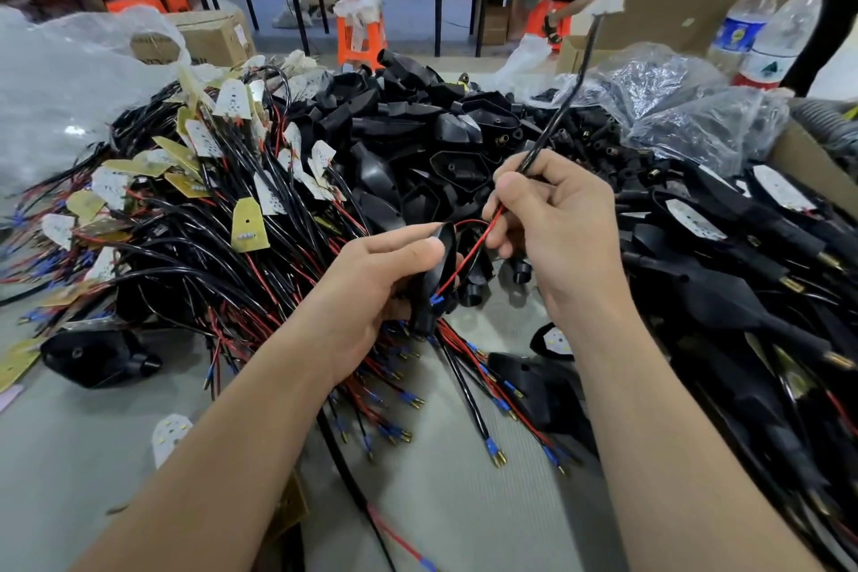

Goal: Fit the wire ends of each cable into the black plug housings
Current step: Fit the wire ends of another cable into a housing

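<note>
Left hand gripped one black housing, right hand pinched one cable, one red wire reaching that housing; two bottles behind.

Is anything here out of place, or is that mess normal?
Mostly sorted heaps. One small white board lies alone on the grey table, apart from the cable heap. Nothing looks broken.
</note>
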A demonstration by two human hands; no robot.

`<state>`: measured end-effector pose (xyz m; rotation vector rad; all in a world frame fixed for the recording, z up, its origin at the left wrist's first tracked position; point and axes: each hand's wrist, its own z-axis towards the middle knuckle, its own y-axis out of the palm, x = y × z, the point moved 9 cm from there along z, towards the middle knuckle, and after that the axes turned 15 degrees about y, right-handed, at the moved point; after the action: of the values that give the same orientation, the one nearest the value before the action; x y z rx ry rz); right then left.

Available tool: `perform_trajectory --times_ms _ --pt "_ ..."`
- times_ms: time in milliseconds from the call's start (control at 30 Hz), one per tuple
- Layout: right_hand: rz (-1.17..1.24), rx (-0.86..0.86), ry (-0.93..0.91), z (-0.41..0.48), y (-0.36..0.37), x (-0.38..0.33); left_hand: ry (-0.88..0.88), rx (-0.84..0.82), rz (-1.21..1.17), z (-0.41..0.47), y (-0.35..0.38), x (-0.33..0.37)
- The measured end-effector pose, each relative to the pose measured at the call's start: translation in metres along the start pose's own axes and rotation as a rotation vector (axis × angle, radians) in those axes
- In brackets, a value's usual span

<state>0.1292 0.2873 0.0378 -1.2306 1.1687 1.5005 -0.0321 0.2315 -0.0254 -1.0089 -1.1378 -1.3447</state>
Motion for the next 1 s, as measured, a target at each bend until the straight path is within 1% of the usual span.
perform_trajectory --times_ms 167,333,467,533,633,767,867,1000 --pt "0.078 -0.069 0.086 0.002 0.001 0.005 0.015 0.018 0.014 -0.001 -0.002 0.003" --pt "0.168 -0.143 0.182 0.001 0.006 0.014 0.027 0.002 -0.002 -0.002 0.0 0.004" --pt "0.126 -0.076 0.181 0.002 0.005 0.017 0.001 -0.066 -0.03 -0.003 0.008 0.002" --pt "0.073 -0.005 0.153 0.001 0.003 0.016 -0.006 -0.095 -0.05 -0.004 0.012 0.004" --pt "0.023 0.094 0.092 -0.002 -0.001 0.012 -0.013 -0.094 -0.127 -0.005 0.015 0.006" --pt "0.123 0.142 0.077 -0.003 -0.007 0.009 -0.024 -0.059 -0.161 -0.006 0.014 0.008" --pt "0.159 0.088 0.093 -0.002 -0.003 0.01 -0.028 -0.068 -0.142 -0.007 0.015 0.006" --pt "0.169 -0.059 0.189 -0.001 0.008 0.017 -0.007 -0.013 -0.147 -0.005 0.011 0.006"
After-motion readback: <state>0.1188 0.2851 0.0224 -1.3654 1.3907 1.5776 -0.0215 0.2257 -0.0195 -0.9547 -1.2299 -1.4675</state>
